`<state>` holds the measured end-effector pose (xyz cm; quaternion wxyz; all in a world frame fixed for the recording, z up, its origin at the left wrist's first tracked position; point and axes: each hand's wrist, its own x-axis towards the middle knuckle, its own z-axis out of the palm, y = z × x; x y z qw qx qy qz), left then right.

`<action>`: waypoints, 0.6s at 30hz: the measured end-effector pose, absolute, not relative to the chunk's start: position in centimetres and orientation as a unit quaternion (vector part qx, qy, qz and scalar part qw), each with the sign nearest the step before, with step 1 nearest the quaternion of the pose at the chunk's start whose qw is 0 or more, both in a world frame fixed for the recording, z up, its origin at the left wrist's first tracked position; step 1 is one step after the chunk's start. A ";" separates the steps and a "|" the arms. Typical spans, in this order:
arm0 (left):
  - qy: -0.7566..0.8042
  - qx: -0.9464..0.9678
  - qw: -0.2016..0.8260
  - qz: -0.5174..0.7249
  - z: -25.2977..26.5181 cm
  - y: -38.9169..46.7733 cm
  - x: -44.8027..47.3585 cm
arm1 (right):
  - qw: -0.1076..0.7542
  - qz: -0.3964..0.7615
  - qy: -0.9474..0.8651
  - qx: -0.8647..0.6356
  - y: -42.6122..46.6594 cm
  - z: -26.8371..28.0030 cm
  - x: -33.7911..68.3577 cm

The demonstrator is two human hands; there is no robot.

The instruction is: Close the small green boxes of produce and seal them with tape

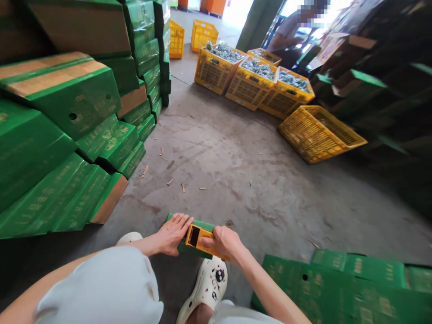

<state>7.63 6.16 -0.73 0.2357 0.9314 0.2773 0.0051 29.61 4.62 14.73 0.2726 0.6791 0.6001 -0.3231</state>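
A small green carton (203, 223) is on the floor between my feet, largely covered by my hands. My left hand (173, 233) lies flat across its left part, fingers stretched out. In my right hand (225, 240) is an orange hand tool (193, 236) with a dark window at its front end. The tool rests on or just above the green carton; I cannot tell which. My right fingers wrap round its body with the thumb on top. The tool's exact kind and its underside do not show.
Stacked green cartons (84, 103) rise on the left; more green cartons (324, 283) lie at lower right. Several yellow crates (248, 87) hold greyish contents. A tilted yellow crate (310, 135) stands closer. A person (290, 33) is behind them. Cardboard scraps (183, 187) litter the floor.
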 end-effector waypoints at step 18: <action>0.340 0.923 0.180 -0.009 -0.4 13.9 2.9 | 0.192 -0.347 0.611 0.685 11.9 13.7 26.1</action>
